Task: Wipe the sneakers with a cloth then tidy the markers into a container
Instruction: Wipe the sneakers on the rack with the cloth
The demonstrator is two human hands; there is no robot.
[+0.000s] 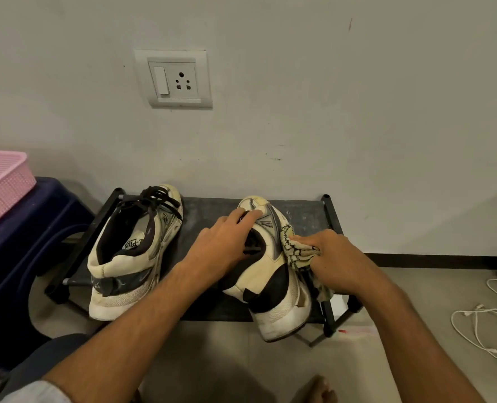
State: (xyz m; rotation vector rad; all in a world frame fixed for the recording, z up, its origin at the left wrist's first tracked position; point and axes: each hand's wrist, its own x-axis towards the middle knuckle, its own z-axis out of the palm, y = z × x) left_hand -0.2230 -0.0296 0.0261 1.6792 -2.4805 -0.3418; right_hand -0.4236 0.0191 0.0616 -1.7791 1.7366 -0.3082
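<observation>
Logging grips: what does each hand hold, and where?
Right hand grips the cloth by its bunched middle, against the sneaker. Left hand holds nothing; it presses the sneaker's top.

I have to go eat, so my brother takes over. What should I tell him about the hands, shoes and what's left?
Left hand lies flat on the white and black sneaker on the right, steadying it.
Right hand grips the cream patterned cloth against that sneaker's side.
Both shoes sit on the low black rack; no hand is on the second white and black sneaker.
Done: wiping begun.
Left to do: finish wiping, then the markers, none in view. A pink plastic basket sits far left.
</observation>
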